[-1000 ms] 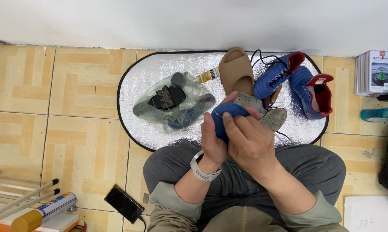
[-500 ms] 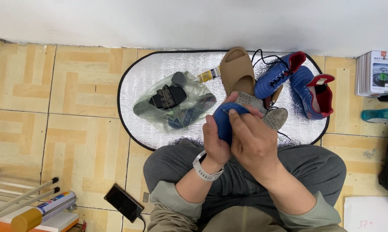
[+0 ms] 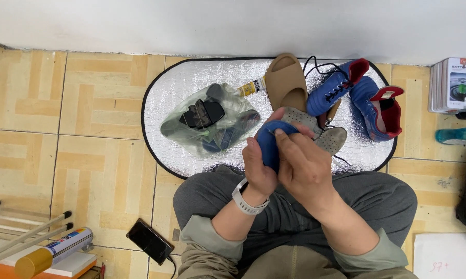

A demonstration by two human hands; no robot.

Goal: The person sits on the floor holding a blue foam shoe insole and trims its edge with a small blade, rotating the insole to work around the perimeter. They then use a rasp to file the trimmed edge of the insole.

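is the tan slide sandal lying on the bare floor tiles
No, the tan slide sandal lies on the silver oval mat, next to the blue shoes, not on the tiles.

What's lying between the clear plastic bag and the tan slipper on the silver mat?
A small yellow-labelled tube lies between the plastic bag and the tan slipper, seen in the head view.

I see a tan tiled floor (image 3: pixel 62 129) carrying an oval silver mat (image 3: pixel 191 77) by the wall. On the mat lie a clear plastic bag (image 3: pixel 212 121) of dark items, a small tube (image 3: pixel 251 87), a tan slide sandal (image 3: pixel 287 82) and two blue shoes (image 3: pixel 357 95) — close together. A black phone (image 3: pixel 149 241) lies on the tiles.
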